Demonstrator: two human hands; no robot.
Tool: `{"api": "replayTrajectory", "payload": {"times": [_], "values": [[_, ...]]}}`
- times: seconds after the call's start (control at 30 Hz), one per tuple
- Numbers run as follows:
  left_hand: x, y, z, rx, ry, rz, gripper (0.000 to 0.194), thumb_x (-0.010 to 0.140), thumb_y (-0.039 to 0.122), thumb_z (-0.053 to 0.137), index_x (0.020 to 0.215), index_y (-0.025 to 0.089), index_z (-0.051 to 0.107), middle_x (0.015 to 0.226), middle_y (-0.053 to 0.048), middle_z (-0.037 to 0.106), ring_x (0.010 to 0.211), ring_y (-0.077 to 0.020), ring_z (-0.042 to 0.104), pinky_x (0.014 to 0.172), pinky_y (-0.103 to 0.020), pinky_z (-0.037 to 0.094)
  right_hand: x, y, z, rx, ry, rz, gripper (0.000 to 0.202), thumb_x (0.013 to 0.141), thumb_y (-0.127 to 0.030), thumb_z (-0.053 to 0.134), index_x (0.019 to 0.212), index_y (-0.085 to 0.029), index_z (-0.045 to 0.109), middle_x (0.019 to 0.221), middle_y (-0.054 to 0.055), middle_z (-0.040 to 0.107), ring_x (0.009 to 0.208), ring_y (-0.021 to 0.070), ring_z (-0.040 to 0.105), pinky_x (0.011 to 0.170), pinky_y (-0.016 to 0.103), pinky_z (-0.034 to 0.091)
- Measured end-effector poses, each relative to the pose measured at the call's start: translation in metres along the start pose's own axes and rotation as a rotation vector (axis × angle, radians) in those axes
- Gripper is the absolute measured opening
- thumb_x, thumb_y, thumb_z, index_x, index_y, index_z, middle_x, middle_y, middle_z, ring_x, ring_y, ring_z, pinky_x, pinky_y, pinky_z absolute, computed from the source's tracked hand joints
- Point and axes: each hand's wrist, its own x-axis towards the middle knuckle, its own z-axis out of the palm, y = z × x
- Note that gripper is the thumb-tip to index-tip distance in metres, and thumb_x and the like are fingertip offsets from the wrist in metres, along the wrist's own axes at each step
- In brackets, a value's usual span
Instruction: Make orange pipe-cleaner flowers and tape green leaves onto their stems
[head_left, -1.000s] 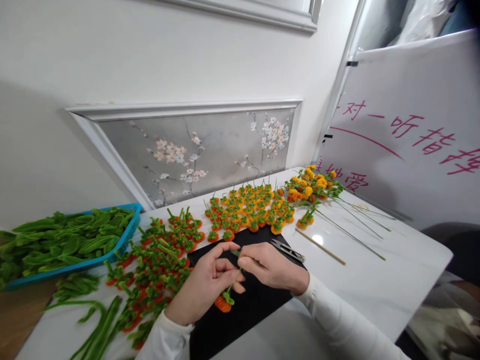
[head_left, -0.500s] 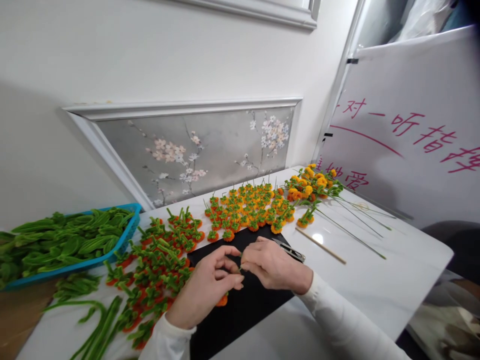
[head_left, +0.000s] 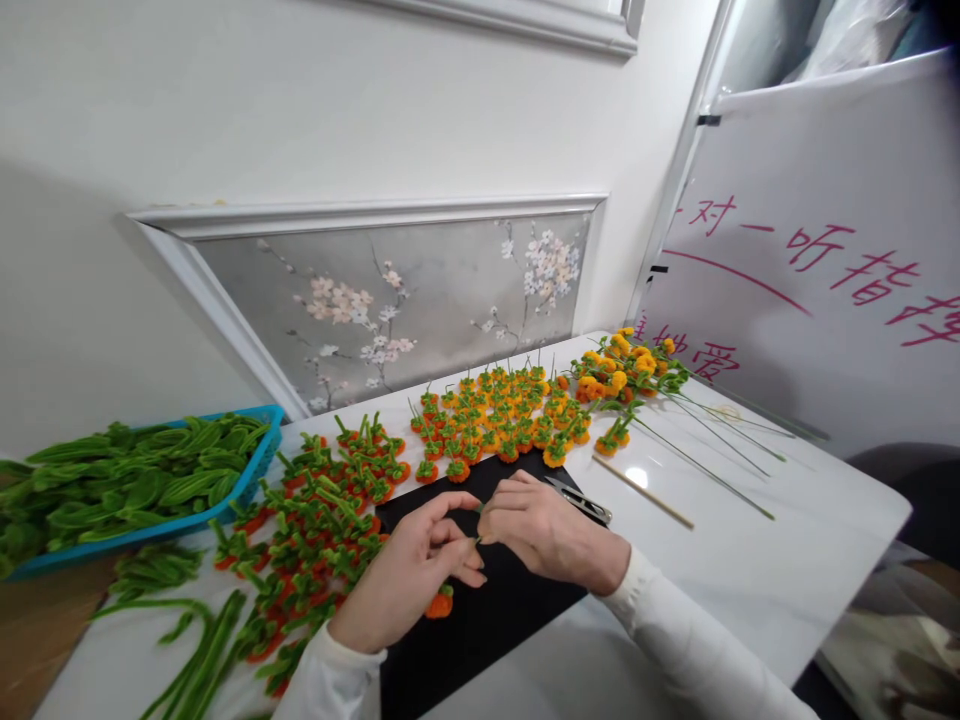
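Observation:
Over the black mat, my left hand and my right hand meet fingertip to fingertip. Both are closed in a pinch on a small thin green piece, mostly covered by the fingers, so its exact kind is unclear. An orange fuzzy flower with a green top lies on the mat just below my left fingers. Thread snips rest on the mat's far right corner, beyond my right hand.
Orange flowers with green stubs crowd the left; yellow-orange ones stand behind. A blue basket holds green leaves. Green fuzzy stems lie front left. To the right are a wooden stick and long-stemmed flowers.
My fingers have shifted slightly around the small green piece. The left fingers have moved so that more of the orange flower below them shows. The items around the mat stay put.

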Motion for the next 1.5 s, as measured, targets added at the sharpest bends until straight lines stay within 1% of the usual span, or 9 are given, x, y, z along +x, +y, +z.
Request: {"api": "replayTrajectory", "payload": {"times": [0.17, 0.33, 0.47, 0.67, 0.77, 0.9, 1.17, 1.37, 1.5], "values": [[0.003, 0.001, -0.003, -0.031, -0.013, 0.0, 0.035, 0.078, 0.022, 0.058, 0.11, 0.018, 0.046, 0.063, 0.005, 0.062, 0.064, -0.0177, 0.069, 0.07, -0.034, 0.054, -0.002, 0.007, -0.002, 0.04, 0.07, 0.011, 0.019, 0.093, -0.015, 0.042, 0.09, -0.019, 0.06, 0.09, 0.003, 0.067, 0.082, 0.0145, 0.053, 0.076, 0.031, 0.035], [-0.001, 0.007, -0.005, -0.044, 0.019, -0.01, 0.04, 0.076, 0.025, 0.061, 0.112, 0.018, 0.045, 0.063, 0.005, 0.063, 0.064, -0.0174, 0.07, 0.068, -0.03, 0.053, -0.007, 0.014, -0.005, 0.244, 0.211, 0.199, 0.017, 0.094, -0.023, 0.045, 0.102, -0.02, 0.059, 0.097, 0.005, 0.065, 0.087, 0.014, 0.057, 0.078, 0.027, 0.042], [-0.002, 0.01, -0.003, -0.058, 0.008, -0.007, 0.041, 0.077, 0.028, 0.061, 0.113, 0.017, 0.046, 0.065, 0.003, 0.065, 0.062, -0.0162, 0.069, 0.065, -0.027, 0.051, -0.003, 0.006, -0.003, 0.259, 0.089, 0.236, 0.017, 0.092, -0.025, 0.049, 0.107, -0.019, 0.055, 0.1, 0.004, 0.062, 0.085, 0.0129, 0.057, 0.074, 0.025, 0.042], [-0.001, 0.009, 0.0, -0.069, -0.042, -0.033, 0.048, 0.078, 0.03, 0.061, 0.12, 0.016, 0.044, 0.067, 0.001, 0.068, 0.064, -0.0155, 0.067, 0.065, -0.026, 0.049, 0.001, -0.002, 0.003, 0.037, -0.025, 0.103, 0.018, 0.092, -0.014, 0.042, 0.084, -0.019, 0.057, 0.083, 0.001, 0.061, 0.076, 0.0117, 0.054, 0.068, 0.027, 0.031], [0.001, 0.008, 0.0, 0.0, 0.0, 0.017, 0.039, 0.08, 0.03, 0.058, 0.115, 0.017, 0.049, 0.069, 0.001, 0.067, 0.072, -0.0154, 0.065, 0.068, -0.026, 0.047, 0.0, 0.0, 0.002, 0.025, -0.033, 0.109, 0.02, 0.09, -0.013, 0.042, 0.077, -0.018, 0.056, 0.073, 0.0, 0.058, 0.072, 0.0126, 0.05, 0.066, 0.028, 0.028], [0.003, 0.004, 0.0, 0.098, 0.032, 0.009, 0.04, 0.069, 0.02, 0.067, 0.107, 0.016, 0.053, 0.064, 0.004, 0.064, 0.059, -0.0124, 0.059, 0.058, -0.024, 0.043, -0.002, 0.003, 0.003, -0.012, -0.027, 0.11, 0.019, 0.089, -0.015, 0.044, 0.074, -0.018, 0.056, 0.068, 0.0, 0.056, 0.069, 0.0136, 0.045, 0.065, 0.03, 0.026], [0.006, -0.001, 0.001, 0.131, 0.054, -0.033, 0.045, 0.065, 0.017, 0.067, 0.108, 0.014, 0.053, 0.056, 0.006, 0.061, 0.052, -0.0116, 0.055, 0.054, -0.024, 0.042, -0.004, 0.007, 0.005, 0.068, -0.054, 0.047, 0.021, 0.092, -0.014, 0.043, 0.082, -0.019, 0.061, 0.085, 0.001, 0.066, 0.082, 0.0134, 0.051, 0.074, 0.03, 0.032], [0.009, -0.004, -0.003, 0.116, 0.097, 0.031, 0.048, 0.068, 0.022, 0.068, 0.112, 0.015, 0.053, 0.055, 0.007, 0.057, 0.052, -0.012, 0.054, 0.054, -0.025, 0.042, -0.006, 0.013, 0.001, 0.265, -0.005, 0.215, 0.018, 0.09, -0.024, 0.054, 0.107, -0.02, 0.06, 0.101, 0.003, 0.067, 0.09, 0.0133, 0.058, 0.081, 0.026, 0.041], [0.008, -0.004, -0.004, 0.099, 0.098, 0.047, 0.047, 0.068, 0.024, 0.069, 0.112, 0.016, 0.055, 0.055, 0.008, 0.056, 0.052, -0.0117, 0.053, 0.053, -0.024, 0.041, -0.005, 0.011, 0.004, 0.374, 0.049, 0.288, 0.015, 0.088, -0.025, 0.057, 0.1, -0.019, 0.063, 0.097, 0.004, 0.065, 0.086, 0.0129, 0.06, 0.077, 0.024, 0.046]]}}
